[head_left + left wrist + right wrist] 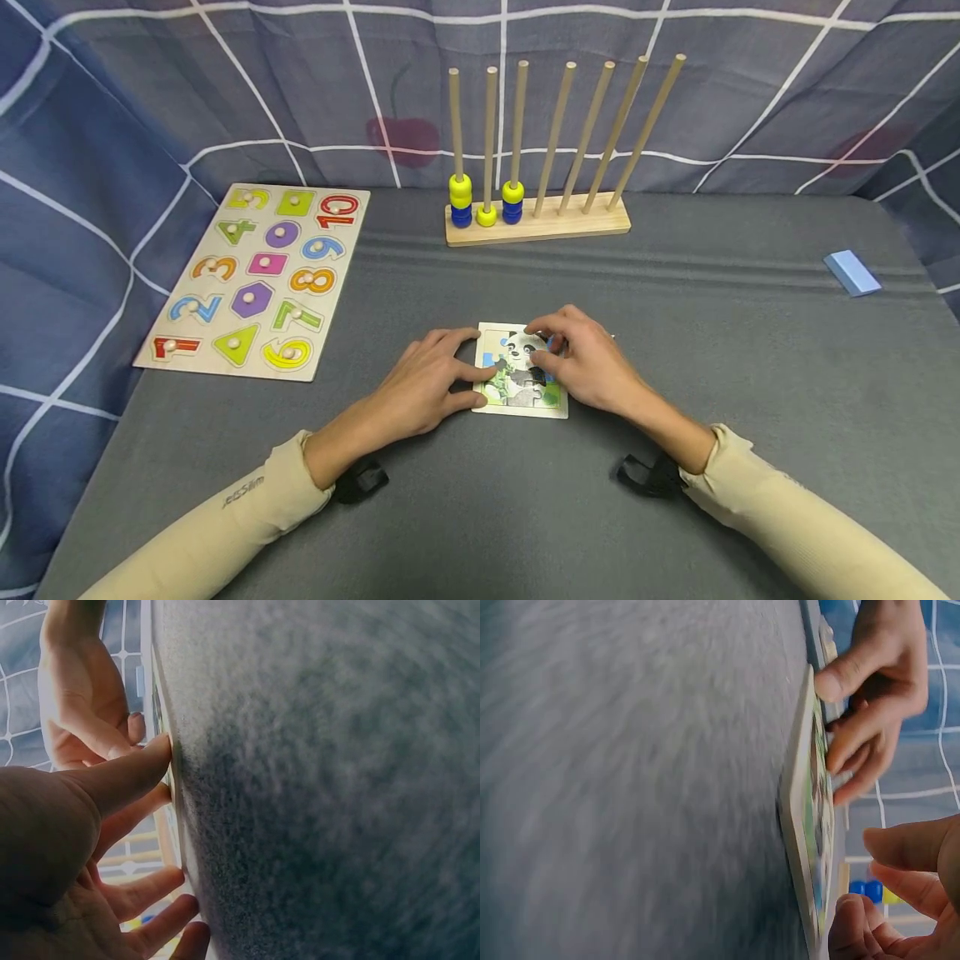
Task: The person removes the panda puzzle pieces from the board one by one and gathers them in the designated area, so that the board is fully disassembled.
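Note:
A small square panda jigsaw puzzle (528,393) in a pale wooden frame lies on the grey table. Fingertips of my left hand (423,387) rest along its left side, thumb at the lower left corner and index finger reaching onto the picture. My right hand (588,358) hovers over the upper right part with its fingers bent and hides that corner. In the right wrist view, the right thumb (900,846) stands apart from the fingers, with nothing seen between them. The puzzle's edge (799,825) shows side-on there.
A wooden number and shape board (330,317) lies at the left. Behind the puzzle stands a wooden peg rack (540,229) with yellow and blue beads on its left pegs. A light blue block (852,273) lies far right. Checked cloth (300,75) hangs behind the table.

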Demonstrator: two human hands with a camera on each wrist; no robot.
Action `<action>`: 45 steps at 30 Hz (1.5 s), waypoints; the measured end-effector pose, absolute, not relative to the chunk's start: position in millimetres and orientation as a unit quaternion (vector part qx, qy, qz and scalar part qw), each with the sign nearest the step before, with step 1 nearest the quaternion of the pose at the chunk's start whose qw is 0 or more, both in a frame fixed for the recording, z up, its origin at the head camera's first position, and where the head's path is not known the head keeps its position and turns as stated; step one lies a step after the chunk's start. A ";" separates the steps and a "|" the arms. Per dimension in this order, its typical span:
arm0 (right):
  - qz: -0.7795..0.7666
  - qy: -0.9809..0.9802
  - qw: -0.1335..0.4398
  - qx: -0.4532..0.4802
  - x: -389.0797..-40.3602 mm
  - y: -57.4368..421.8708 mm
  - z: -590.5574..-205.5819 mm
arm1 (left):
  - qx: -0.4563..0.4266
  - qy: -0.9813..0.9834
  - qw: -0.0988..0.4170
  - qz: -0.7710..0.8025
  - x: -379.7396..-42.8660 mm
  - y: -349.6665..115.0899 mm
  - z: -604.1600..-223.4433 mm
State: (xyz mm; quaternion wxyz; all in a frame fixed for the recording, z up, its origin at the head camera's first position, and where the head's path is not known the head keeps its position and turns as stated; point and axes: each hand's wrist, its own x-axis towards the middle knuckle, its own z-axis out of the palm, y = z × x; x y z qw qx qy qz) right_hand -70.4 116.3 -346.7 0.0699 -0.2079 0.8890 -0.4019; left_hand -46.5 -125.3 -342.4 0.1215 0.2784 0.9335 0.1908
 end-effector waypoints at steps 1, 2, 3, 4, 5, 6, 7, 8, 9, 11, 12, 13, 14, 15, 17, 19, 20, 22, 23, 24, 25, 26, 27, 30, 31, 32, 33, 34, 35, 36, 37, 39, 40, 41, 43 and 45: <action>-0.402 0.888 0.072 -0.211 -70.7 113.4 -346.9 | 0.280 0.933 0.121 0.190 -46.9 -124.9 -342.1; -0.400 0.887 0.074 -0.216 -71.0 110.7 -347.1 | 0.280 0.933 0.121 0.190 -47.5 -124.3 -342.0; -0.399 0.887 0.077 -0.220 -71.4 108.3 -347.5 | 0.281 0.933 0.121 0.190 -47.9 -123.8 -342.0; -0.395 0.887 0.079 -0.225 -72.0 106.3 -348.6 | 0.283 0.933 0.120 0.189 -48.2 -123.5 -341.9; -0.393 0.887 0.082 -0.229 -72.7 104.6 -349.8 | 0.284 0.932 0.121 0.189 -48.4 -123.2 -341.8; -0.389 0.887 0.085 -0.233 -73.4 102.9 -350.4 | 0.284 0.932 0.122 0.188 -48.5 -123.1 -341.7; -0.385 0.888 0.087 -0.235 -74.2 101.4 -351.0 | 0.284 0.932 0.122 0.187 -48.6 -123.1 -341.7; -0.380 0.889 0.090 -0.238 -75.0 100.2 -351.5 | 0.283 0.933 0.123 0.186 -48.6 -123.2 -341.8; -0.376 0.891 0.094 -0.239 -75.8 99.1 -352.0 | 0.283 0.933 0.124 0.185 -48.4 -123.3 -341.6; -0.366 0.894 0.101 -0.239 -77.0 96.9 -351.6 | 0.281 0.933 0.125 0.185 -48.1 -123.7 -341.4; -0.359 0.896 0.104 -0.240 -77.4 95.8 -351.0 | 0.281 0.934 0.124 0.185 -48.0 -124.1 -341.4; -0.351 0.898 0.108 -0.242 -77.7 95.2 -350.9 | 0.280 0.934 0.123 0.185 -47.9 -124.5 -341.4; -0.344 0.900 0.112 -0.244 -77.9 94.5 -350.6 | 0.280 0.934 0.123 0.186 -47.9 -124.8 -341.4; -0.338 0.901 0.114 -0.247 -78.1 94.0 -350.4 | 0.280 0.934 0.123 0.187 -47.8 -125.2 -341.3; -0.326 0.903 0.116 -0.254 -78.2 93.8 -349.7 | 0.282 0.933 0.121 0.187 -47.7 -125.4 -341.1; -0.320 0.904 0.116 -0.258 -78.3 94.0 -349.2 | 0.283 0.933 0.120 0.187 -47.5 -125.5 -340.8; -0.319 0.904 0.115 -0.259 -78.4 93.8 -348.8 | 0.283 0.933 0.120 0.188 -47.4 -125.5 -340.4; -0.319 0.904 0.114 -0.262 -78.6 93.9 -348.4 | 0.283 0.933 0.119 0.188 -47.2 -125.7 -340.1; -0.319 0.903 0.114 -0.262 -78.7 93.8 -348.0 | 0.283 0.933 0.119 0.187 -47.1 -125.8 -340.1; -0.320 0.903 0.114 -0.263 -78.7 93.8 -347.9 | 0.283 0.933 0.119 0.187 -47.0 -125.9 -340.0; -0.322 0.902 0.115 -0.263 -78.8 93.8 -347.8 | 0.283 0.933 0.118 0.187 -46.9 -125.9 -339.9; -0.322 0.902 0.114 -0.264 -78.7 93.8 -347.7 | 0.283 0.933 0.118 0.188 -46.9 -125.9 -339.9; -0.323 0.902 0.114 -0.264 -78.6 93.8 -347.6 | 0.283 0.933 0.119 0.189 -47.0 -125.7 -340.0; -0.324 0.902 0.111 -0.263 -78.3 93.8 -347.7 | 0.282 0.933 0.120 0.190 -47.1 -125.3 -339.8; -0.323 0.903 0.108 -0.263 -78.2 93.6 -347.9 | 0.282 0.933 0.120 0.190 -47.1 -125.2 -339.8; -0.324 0.903 0.105 -0.263 -78.1 93.5 -348.1 | 0.282 0.933 0.121 0.190 -47.1 -125.1 -339.9; -0.324 0.903 0.102 -0.263 -77.9 93.5 -348.5 | 0.282 0.933 0.121 0.190 -47.2 -125.0 -340.1; -0.325 0.903 0.099 -0.263 -77.8 93.4 -348.9 | 0.282 0.933 0.121 0.190 -47.0 -125.1 -340.1; -0.327 0.903 0.094 -0.263 -77.6 93.4 -349.3 | 0.282 0.933 0.121 0.190 -47.0 -125.0 -340.1; -0.328 0.903 0.091 -0.263 -77.6 93.4 -349.9 | 0.282 0.933 0.121 0.190 -47.2 -125.0 -340.6; -0.329 0.903 0.088 -0.264 -77.5 93.5 -350.3 | 0.281 0.933 0.121 0.190 -47.4 -125.0 -341.0; -0.331 0.903 0.085 -0.262 -77.3 93.9 -350.9 | 0.280 0.933 0.121 0.192 -47.8 -124.9 -341.4; -0.332 0.902 0.084 -0.261 -77.3 94.0 -351.2 | 0.281 0.933 0.120 0.192 -47.8 -125.0 -341.8; -0.333 0.902 0.083 -0.260 -77.2 94.2 -351.5 | 0.281 0.932 0.120 0.194 -48.0 -125.0 -342.1; -0.334 0.902 0.086 -0.259 -77.3 94.4 -351.7 | 0.281 0.931 0.119 0.197 -47.9 -125.1 -342.4; -0.336 0.901 0.090 -0.257 -77.4 94.4 -352.3 | 0.281 0.931 0.120 0.200 -47.6 -125.3 -342.6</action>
